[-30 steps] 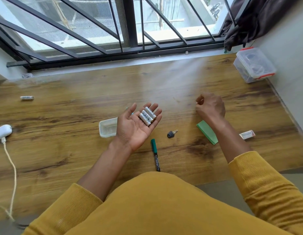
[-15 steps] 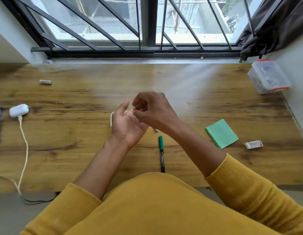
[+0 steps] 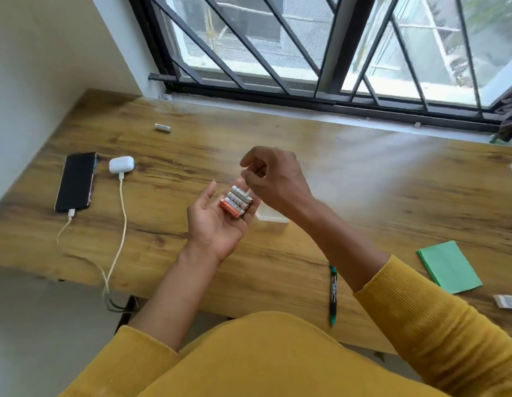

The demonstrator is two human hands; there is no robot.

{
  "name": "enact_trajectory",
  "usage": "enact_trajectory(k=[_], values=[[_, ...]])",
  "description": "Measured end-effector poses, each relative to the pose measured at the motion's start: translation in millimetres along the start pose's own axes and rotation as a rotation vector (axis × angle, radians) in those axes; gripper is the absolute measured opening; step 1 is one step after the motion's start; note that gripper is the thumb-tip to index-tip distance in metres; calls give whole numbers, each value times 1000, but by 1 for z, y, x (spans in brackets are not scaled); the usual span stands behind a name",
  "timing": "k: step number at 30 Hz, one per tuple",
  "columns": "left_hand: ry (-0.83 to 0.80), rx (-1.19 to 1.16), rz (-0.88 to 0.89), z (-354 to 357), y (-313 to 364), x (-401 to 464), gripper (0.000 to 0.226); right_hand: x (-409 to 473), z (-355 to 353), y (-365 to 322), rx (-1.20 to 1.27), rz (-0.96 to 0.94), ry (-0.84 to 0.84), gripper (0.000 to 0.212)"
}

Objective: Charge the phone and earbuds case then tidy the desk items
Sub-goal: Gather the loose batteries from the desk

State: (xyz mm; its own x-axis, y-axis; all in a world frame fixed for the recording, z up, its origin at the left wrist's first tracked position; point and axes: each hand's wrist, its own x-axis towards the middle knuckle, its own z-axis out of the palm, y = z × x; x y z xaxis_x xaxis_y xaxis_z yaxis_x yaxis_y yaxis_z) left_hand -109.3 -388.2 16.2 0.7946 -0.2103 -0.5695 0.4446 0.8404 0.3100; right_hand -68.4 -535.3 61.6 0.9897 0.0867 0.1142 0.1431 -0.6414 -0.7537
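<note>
My left hand (image 3: 217,224) is held palm up over the desk, fingers straight, with several AA batteries (image 3: 236,202) lying side by side across its fingers. My right hand (image 3: 273,179) hovers just above and behind the batteries, fingers loosely curled, with nothing visible between them. A black phone (image 3: 75,181) lies at the desk's left with a cable plugged into its near end. Beside it sits the white earbuds case (image 3: 121,164), also with a white cable plugged in. One more battery (image 3: 163,127) lies alone near the far left of the desk.
A small clear container (image 3: 273,217) sits under my right wrist, partly hidden. A green marker (image 3: 332,293) lies near the front edge, with green sticky notes (image 3: 446,266) and a small white box (image 3: 508,300) to the right. Both cables (image 3: 120,224) trail off the desk's front-left edge.
My right hand came from the right side of the desk to my left palm, and the palm now has one more battery. The view has swung left, showing the phone.
</note>
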Motion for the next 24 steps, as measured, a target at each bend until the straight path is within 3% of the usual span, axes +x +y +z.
enact_trajectory(k=[8, 24], values=[[42, -126, 91, -25, 67, 8, 48, 69, 65, -34, -17, -84, 72, 18], [118, -214, 159, -74, 142, 37, 57, 225, 204, -25, -180, -55, -145, 28]])
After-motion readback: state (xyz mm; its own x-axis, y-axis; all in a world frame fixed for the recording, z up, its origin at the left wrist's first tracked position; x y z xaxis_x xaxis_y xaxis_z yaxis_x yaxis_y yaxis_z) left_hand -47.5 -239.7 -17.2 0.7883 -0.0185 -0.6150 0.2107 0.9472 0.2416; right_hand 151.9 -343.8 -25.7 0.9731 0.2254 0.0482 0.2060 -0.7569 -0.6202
